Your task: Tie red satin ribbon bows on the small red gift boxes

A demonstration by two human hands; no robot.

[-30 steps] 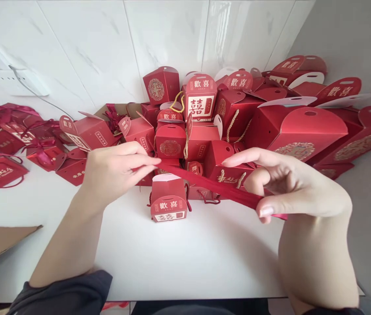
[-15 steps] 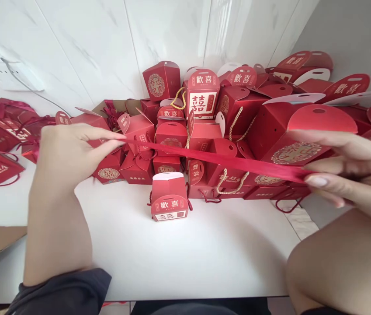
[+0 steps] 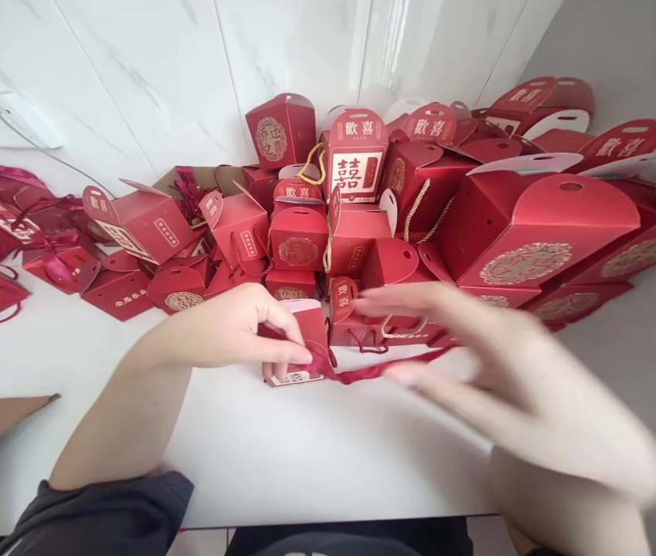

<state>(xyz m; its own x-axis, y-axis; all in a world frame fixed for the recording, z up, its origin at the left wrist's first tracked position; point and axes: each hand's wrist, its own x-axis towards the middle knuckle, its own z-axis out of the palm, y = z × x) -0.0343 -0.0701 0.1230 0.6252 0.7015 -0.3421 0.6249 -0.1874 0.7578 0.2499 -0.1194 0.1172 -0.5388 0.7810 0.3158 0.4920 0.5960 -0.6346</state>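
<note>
White tabletop [image 3: 328,463] spreads between small red box [image 3: 309,318] and near edge; cardboard [image 3: 0,425] well left of small red box
Right hand [image 3: 518,378] right of it, blurred, fingers spread, grip cannot be told
Left hand [image 3: 235,328] over its front, fingertips pinching ribbon [image 3: 362,374], which trails right
Behind it, stacked boxes [image 3: 298,239]; upright box [image 3: 358,158] reads 歡喜, 囍
</note>
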